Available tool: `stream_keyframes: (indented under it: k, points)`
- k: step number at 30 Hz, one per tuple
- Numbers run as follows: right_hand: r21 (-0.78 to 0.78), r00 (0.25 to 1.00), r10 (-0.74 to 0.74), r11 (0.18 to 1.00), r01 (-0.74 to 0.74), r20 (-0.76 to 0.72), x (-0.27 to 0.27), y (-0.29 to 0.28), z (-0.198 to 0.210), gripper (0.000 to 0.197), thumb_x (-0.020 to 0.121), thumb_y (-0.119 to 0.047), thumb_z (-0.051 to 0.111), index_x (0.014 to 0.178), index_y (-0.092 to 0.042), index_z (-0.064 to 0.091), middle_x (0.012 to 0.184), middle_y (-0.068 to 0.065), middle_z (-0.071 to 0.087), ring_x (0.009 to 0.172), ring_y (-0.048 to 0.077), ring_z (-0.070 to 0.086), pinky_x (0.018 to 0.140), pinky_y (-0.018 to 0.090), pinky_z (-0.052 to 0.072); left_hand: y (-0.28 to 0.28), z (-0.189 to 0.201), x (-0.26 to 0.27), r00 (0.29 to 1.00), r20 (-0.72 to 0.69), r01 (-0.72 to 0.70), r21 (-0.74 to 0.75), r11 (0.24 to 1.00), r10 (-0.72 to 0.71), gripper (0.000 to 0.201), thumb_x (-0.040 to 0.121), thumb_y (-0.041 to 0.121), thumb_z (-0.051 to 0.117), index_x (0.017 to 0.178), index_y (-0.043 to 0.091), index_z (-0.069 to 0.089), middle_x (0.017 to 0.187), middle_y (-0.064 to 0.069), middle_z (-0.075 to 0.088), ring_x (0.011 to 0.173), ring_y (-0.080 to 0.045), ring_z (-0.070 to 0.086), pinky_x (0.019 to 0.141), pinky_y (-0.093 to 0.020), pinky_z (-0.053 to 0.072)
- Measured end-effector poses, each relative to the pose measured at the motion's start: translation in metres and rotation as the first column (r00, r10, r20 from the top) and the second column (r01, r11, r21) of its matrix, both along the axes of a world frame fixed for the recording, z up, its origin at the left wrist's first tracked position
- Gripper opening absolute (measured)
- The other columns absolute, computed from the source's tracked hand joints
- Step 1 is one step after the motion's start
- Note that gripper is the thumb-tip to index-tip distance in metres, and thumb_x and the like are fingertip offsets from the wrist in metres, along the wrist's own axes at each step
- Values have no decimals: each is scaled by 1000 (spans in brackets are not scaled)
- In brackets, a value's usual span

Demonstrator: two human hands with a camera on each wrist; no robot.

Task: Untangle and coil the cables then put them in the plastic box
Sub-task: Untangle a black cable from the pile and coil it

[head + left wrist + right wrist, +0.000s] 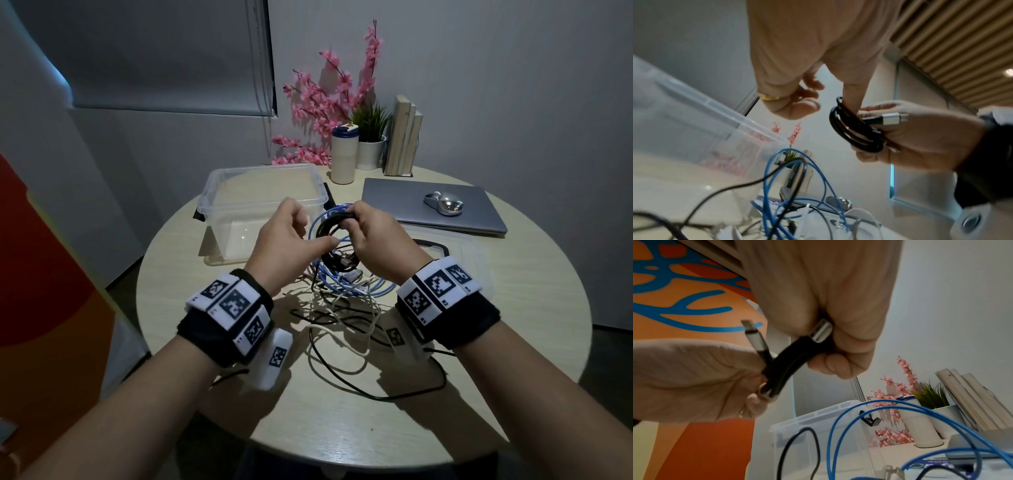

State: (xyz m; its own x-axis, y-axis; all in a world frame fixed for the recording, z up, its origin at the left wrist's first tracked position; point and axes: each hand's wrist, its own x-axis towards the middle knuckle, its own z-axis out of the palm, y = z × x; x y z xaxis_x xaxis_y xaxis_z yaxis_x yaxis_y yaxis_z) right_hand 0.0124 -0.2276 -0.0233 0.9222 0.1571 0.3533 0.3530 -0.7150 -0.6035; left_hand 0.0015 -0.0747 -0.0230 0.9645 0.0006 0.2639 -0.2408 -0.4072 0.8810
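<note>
A: Item?
B: Black cable point(334, 228), coiled, silver plugs; its loop stands upright above the table point(513, 308), box point(263, 192) at ten o'clock.
A: Hands?
B: Right hand point(376, 240) grips the coil; left hand point(284, 240) pinches it.

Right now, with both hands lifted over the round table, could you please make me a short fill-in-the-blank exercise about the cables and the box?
1. The coiled cable held between the left hand and the right hand is ____ in colour.
2. The plastic box on the table has no ____ on it.
3. The looped cable lying under the hands is ____ in colour.
4. The mouse rests on a closed ____.

Missing words: black; lid; blue; laptop
</note>
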Motion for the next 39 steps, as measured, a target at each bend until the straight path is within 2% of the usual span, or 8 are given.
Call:
stream_keyframes:
  k: [4, 11, 16, 21, 24, 29, 35, 39]
  points:
    - [102, 996, 1, 995, 7, -84, 1, 4, -3, 19, 98, -20, 45, 111, -14, 58, 74, -5, 55, 75, 17, 52, 67, 25, 35, -1, -1, 1, 975, 220, -24, 210, 977, -24, 26, 69, 10, 79, 60, 24, 59, 63, 13, 51, 58, -2, 48, 57, -17, 39]
    - [415, 956, 183, 907, -74, -231, -2, 7, 3, 13, 98, -9, 43, 103, -6, 55, 60, -3, 51, 60, 16, 58, 67, 32, 51, -3, -5, 5, 967, 251, -112, 268, 957, 43, 12, 74, 16, 74, 68, 23, 66, 64, 6, 64, 62, -13, 58, 62, -27, 49]
    - [430, 948, 224, 896, -108, -228, -3, 6, 2, 12, 98, -11, 45, 100, -8, 56, 60, 0, 49, 67, 22, 58, 75, 46, 50, -1, -5, 4, 973, 228, -105, 300, 948, 36, 8, 80, 19, 67, 72, 21, 66, 67, 4, 65, 63, -13, 60, 59, -26, 47]
    - [292, 969, 168, 950, -110, -181, -3, 2, 3, 13, 99, -18, 45, 105, -15, 56, 66, -10, 51, 65, 10, 52, 59, 22, 36, 6, -2, 5, 983, -26, 183, 69, 981, -181, 16, 91, 15, 59, 75, 15, 57, 68, -4, 66, 59, -12, 60, 59, -26, 46]
    - [228, 966, 176, 965, -130, -191, -3, 1, 4, 15, 99, -20, 46, 108, -15, 57, 68, -11, 51, 62, 6, 50, 57, 20, 34, 8, 4, 2, 956, -116, 266, -42, 963, -269, 20, 98, 14, 47, 78, 17, 51, 76, -2, 63, 63, -5, 59, 57, -20, 43]
    - [242, 952, 200, 960, -143, -231, -8, 0, 8, 17, 97, -19, 50, 108, -12, 60, 69, -7, 57, 56, 1, 52, 48, 11, 35, 12, 11, -2, 915, -185, 346, -95, 933, -358, 25, 100, 12, 34, 79, 18, 46, 89, -5, 62, 79, -12, 58, 52, -11, 39]
    - [382, 945, 229, 915, -127, -235, -11, -5, 14, 19, 96, -10, 50, 88, -22, 63, 63, 0, 52, 50, 7, 52, 42, 14, 34, 22, 13, -1, 893, -183, 341, -324, 883, -412, 26, 102, 12, 26, 80, 16, 39, 81, -13, 65, 76, -24, 65, 69, -28, 41]
    - [462, 940, 219, 884, -76, -263, -12, -7, 15, 24, 98, -8, 46, 86, -22, 60, 66, 4, 48, 56, 11, 52, 39, 9, 35, 34, 12, 5, 949, -99, 296, -55, 954, -300, 19, 99, 17, 45, 80, 18, 48, 70, -1, 66, 63, -8, 63, 53, -16, 42]
